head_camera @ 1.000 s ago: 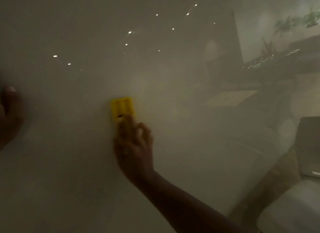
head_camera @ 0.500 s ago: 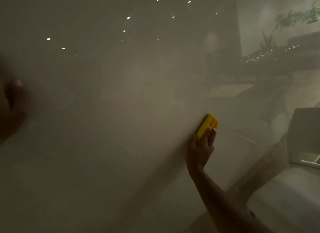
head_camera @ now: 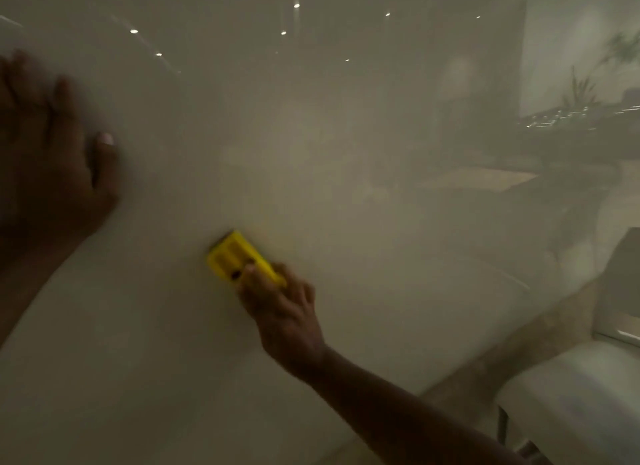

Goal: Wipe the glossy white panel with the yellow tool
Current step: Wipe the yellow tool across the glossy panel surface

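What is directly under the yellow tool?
The yellow tool lies against the glossy white panel, pressed by the right hand. Its contact face and the patch of panel beneath are covered.

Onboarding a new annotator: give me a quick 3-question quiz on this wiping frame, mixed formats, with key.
1. True or false: the yellow tool is pressed against the glossy white panel.
2. Multiple choice: which hand has the tool in its grip? A) left hand B) right hand C) both hands
3. Fill in: the left hand lies ____ on the panel, away from the tool, holding nothing.

Key
1. True.
2. B: the right hand holds the tool's lower end, its fingers on top of it.
3. Flat, with its fingers spread.
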A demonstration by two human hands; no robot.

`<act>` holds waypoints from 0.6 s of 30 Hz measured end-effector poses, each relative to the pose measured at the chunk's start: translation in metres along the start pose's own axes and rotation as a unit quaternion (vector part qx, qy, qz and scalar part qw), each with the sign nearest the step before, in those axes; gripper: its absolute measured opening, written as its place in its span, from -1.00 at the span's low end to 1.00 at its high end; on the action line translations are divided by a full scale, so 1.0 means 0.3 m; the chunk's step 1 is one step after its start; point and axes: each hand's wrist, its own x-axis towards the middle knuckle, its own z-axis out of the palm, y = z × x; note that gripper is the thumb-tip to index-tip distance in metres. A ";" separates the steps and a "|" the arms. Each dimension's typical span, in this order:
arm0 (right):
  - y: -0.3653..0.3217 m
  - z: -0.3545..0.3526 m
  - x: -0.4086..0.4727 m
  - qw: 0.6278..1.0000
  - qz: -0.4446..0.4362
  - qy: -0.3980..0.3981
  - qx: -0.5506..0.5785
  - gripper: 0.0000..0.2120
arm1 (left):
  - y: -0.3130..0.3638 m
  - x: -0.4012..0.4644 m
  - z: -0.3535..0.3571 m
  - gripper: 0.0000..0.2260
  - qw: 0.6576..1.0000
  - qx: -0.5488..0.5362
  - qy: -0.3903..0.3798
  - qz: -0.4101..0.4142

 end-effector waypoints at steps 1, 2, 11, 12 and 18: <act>0.000 0.019 -0.080 0.997 -0.052 -0.051 0.002 -0.42 | 0.002 -0.007 0.001 -0.32 0.999 0.026 0.020 -0.003; 0.003 0.028 -0.171 0.991 -0.098 -0.096 -0.006 -0.40 | 0.015 -0.019 -0.009 -0.31 0.999 0.043 0.001 -0.013; 0.339 -0.148 -0.161 0.967 0.210 0.128 -0.061 -0.47 | 0.016 -0.186 -0.180 -0.35 0.987 0.100 0.122 0.027; 0.348 -0.159 -0.138 0.942 0.286 0.171 -0.039 -0.48 | 0.026 -0.207 -0.206 -0.36 0.984 0.111 0.133 0.033; 0.101 -0.029 -0.038 0.933 0.300 0.197 -0.018 -0.44 | 0.035 -0.329 -0.308 -0.38 0.984 0.125 0.128 0.014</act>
